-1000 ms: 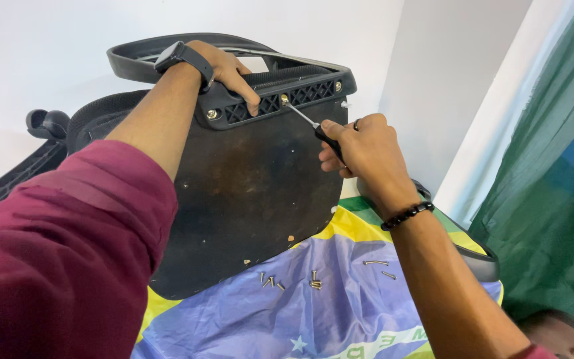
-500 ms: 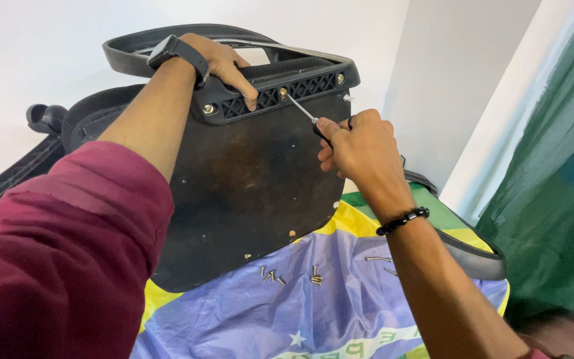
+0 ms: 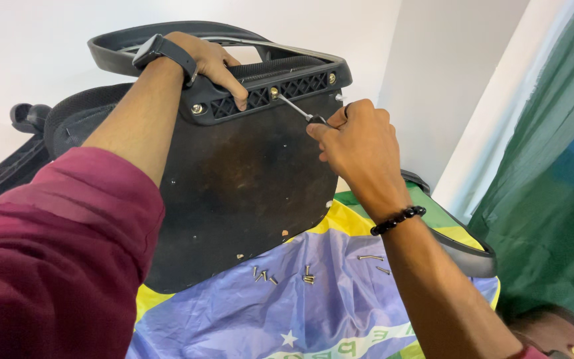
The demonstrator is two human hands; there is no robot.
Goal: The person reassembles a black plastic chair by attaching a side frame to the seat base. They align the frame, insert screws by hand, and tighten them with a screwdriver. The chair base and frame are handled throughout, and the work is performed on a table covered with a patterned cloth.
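Left hand (image 3: 210, 63) clenched over the black plastic bracket (image 3: 267, 93) at the far top edge of the upright chair seat panel (image 3: 240, 193). Right hand (image 3: 353, 143) grasps a screwdriver (image 3: 295, 108), tip on the brass screw (image 3: 274, 92). Risks: angled shaft could cam out and jab the left fingers just beside it; panel could tip; loose screws (image 3: 307, 276) could roll off the flag cloth (image 3: 313, 312).

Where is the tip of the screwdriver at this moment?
In the head view, the screwdriver is held by the right hand at upper centre; its tip meets a brass screw on the black lattice bracket, beside the left hand.
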